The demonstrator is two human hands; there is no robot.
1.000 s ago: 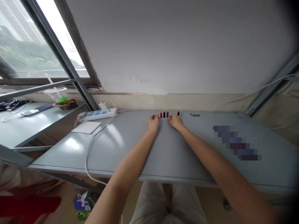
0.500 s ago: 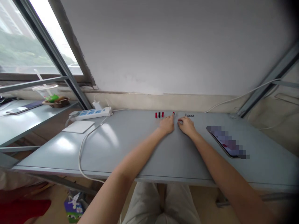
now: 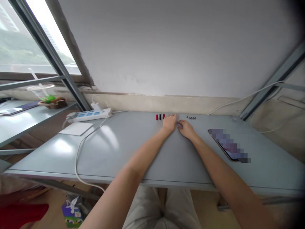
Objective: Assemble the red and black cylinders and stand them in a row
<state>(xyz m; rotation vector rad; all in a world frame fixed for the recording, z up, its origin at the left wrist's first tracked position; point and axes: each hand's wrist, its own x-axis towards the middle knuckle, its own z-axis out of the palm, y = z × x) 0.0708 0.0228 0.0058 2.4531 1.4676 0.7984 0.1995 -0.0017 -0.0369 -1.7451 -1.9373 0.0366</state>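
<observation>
White pwr strip (image 3: 91, 115) just behind white pad (image 3: 76, 128), cup (image 3: 38, 91) w/ straw (image 3: 32, 73) nr window (image 3: 16, 51).

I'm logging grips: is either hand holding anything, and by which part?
Cannot be told: the left hand hides whatever it may grip, and detail at the right hand is too small.

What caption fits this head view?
Left hand beside small red and black cylinders, right hand close by, at a flat grey desk.

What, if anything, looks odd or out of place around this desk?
The white cable crosses the desk and droops over its front edge, where it might snag. The flat device at right is oddly masked by blocky pixels. The red and black cylinders beside the left hand stand upright in a row; no spill shows.
</observation>
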